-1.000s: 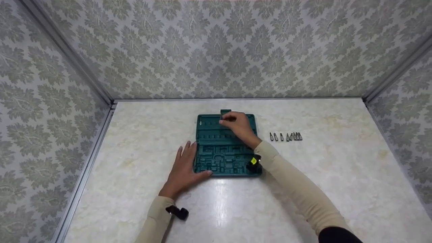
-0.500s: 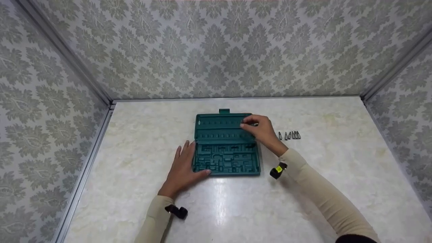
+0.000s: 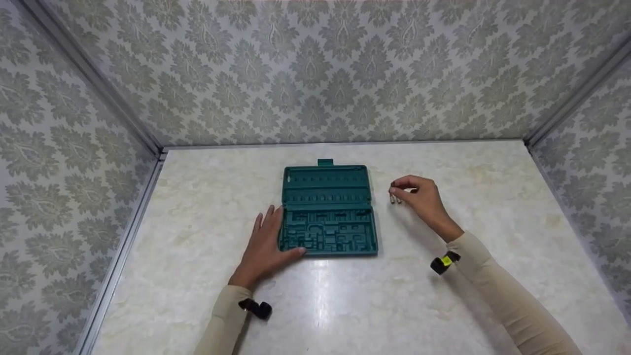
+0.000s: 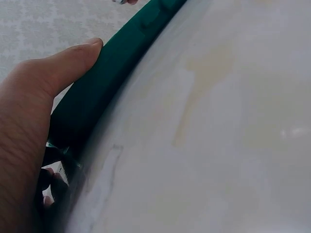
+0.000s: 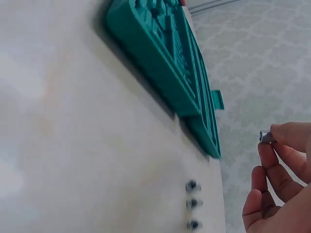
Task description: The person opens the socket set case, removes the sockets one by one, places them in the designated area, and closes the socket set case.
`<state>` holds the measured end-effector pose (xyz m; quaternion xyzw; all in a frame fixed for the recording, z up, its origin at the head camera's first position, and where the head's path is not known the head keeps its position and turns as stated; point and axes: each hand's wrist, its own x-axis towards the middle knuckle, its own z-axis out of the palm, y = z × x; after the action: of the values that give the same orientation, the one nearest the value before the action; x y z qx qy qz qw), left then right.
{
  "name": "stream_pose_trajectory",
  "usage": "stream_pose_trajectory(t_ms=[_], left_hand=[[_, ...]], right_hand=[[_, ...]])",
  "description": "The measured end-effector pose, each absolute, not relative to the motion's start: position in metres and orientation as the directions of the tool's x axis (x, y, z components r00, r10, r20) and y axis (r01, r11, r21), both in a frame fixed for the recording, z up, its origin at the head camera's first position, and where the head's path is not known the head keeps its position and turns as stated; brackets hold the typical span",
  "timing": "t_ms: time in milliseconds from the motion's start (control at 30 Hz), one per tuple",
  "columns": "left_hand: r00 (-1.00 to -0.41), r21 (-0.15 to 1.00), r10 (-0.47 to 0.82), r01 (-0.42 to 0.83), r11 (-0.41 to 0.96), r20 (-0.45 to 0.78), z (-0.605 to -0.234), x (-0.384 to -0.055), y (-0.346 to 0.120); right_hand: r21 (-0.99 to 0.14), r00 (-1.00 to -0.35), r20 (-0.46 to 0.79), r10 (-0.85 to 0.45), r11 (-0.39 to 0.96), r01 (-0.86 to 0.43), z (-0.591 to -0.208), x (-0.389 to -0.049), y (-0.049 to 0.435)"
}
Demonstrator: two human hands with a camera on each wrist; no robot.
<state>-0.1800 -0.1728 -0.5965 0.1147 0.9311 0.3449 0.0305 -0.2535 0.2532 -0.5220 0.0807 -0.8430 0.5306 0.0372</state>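
A green plastic tool case (image 3: 328, 209) lies unfolded in the middle of the table, with rows of moulded slots in its lid and recesses in its base. My left hand (image 3: 266, 249) rests at the near-left corner, fingers stretched along the left side; the thumb (image 4: 80, 60) touches the front wall. To the right of the case, my right hand (image 3: 421, 197) pinches a small metal socket (image 5: 265, 136) between thumb and fingertips, above the table. Similar small metal pieces (image 5: 193, 186) stand in a row below it; the hand hides some in the head view.
A pale marbled table (image 3: 197, 197) surrounds the case. Patterned walls (image 3: 315, 74) rise behind it and on both sides. The case's latch tab (image 3: 325, 162) sticks out at the back. Bare tabletop shows in front of the case.
My right hand has moved from above the case lid rightward to the row of metal pieces. The left hand stays at the case corner, and the case has not visibly moved.
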Motion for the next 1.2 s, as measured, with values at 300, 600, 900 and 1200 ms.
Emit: stream_pose_trajectory(t_ms=[300,600,900,1200], left_hand=[[-0.973,0.637,0.227,0.202,0.744,0.044,-0.597,-0.180,-0.171],[-0.969,0.632,0.238,0.221,0.743,0.060,-0.598,-0.181,-0.171],[-0.972,0.633,0.232,0.208,0.746,0.045,-0.598,-0.181,-0.172],[-0.973,0.637,0.225,0.201,0.744,0.044,-0.598,-0.179,-0.170]], right_hand=[[-0.896,-0.990,0.137,0.017,0.428,-0.116,-0.532,-0.243,0.301],[-0.888,-0.986,0.123,0.114,0.456,-0.058,-0.542,-0.237,0.336],[-0.889,-0.984,0.080,0.160,0.459,0.003,-0.557,-0.235,0.356],[-0.834,-0.981,0.065,0.185,0.549,0.048,-0.568,-0.238,0.359]])
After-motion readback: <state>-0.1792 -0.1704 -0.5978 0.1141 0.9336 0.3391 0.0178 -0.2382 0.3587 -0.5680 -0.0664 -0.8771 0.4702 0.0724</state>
